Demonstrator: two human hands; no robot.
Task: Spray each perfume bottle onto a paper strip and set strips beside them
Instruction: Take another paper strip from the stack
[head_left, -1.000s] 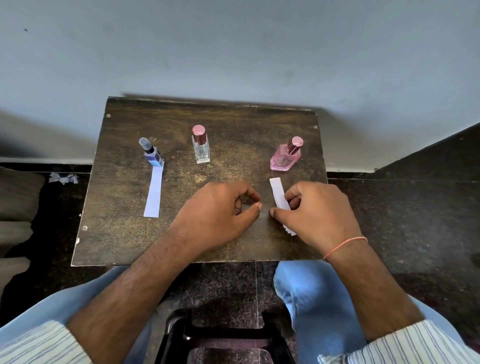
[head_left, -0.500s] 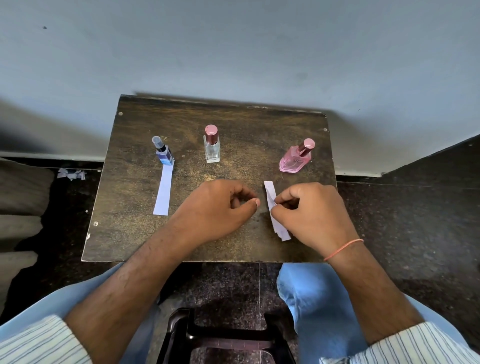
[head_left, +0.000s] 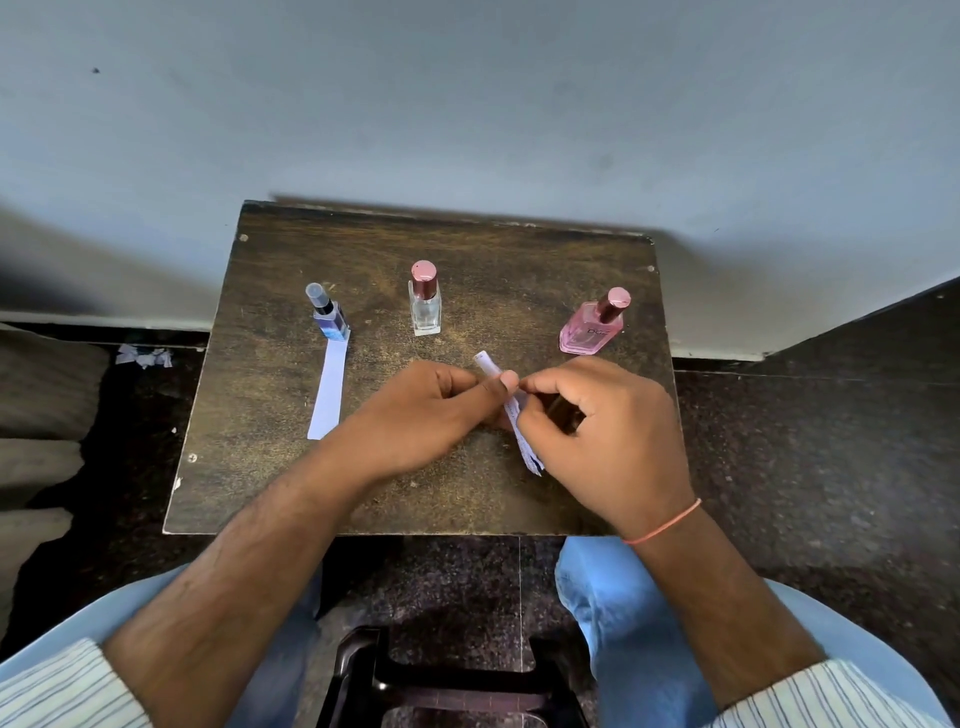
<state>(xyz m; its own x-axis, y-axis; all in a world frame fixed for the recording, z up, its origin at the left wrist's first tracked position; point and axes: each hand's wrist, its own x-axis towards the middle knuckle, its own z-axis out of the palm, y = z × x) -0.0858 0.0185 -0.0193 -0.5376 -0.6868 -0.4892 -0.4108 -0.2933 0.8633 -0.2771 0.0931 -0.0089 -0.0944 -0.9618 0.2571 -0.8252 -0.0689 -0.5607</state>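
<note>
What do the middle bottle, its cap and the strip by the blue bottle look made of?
Middle bottle: likely clear glass; the tabletop shows through it. Its cap: glossy pinkish metal or metallised plastic, judging by its sheen; can't tell which. Strip by the blue bottle: matte white paper, thin and flat.

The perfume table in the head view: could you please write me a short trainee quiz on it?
1. How many perfume bottles stand on the table?
2. True or false: a paper strip lies flat in front of the blue bottle.
3. Which hands pinch the loose strip: A left hand only, B right hand only, C both?

Key: 1. three; 2. true; 3. C.
</note>
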